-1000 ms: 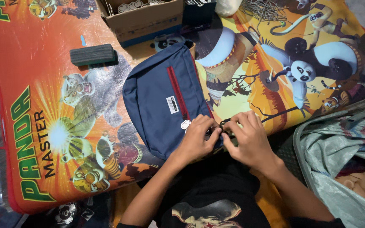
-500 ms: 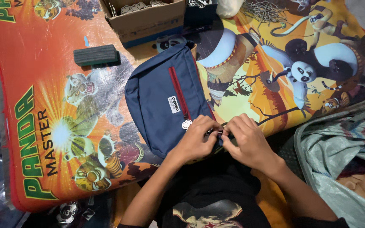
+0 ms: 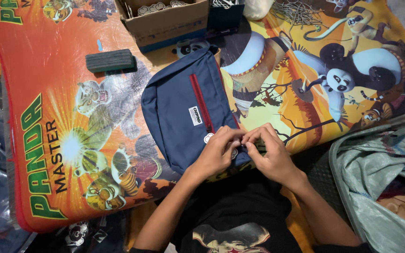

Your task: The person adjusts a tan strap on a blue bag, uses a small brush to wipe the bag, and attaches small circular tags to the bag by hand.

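I see the navy sling bag (image 3: pixel 183 110) lying flat on the cartoon-print mat (image 3: pixel 62 117), long axis running away from me. Left hand (image 3: pixel 216 154) and right hand (image 3: pixel 270 157) meet at its near corner, fingertips pinched together on a small fitting, left nearer the red zipper (image 3: pixel 201 100).

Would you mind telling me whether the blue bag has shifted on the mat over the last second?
No. The blue bag keeps its place beside the cardboard box; both hands stay at its near corner.
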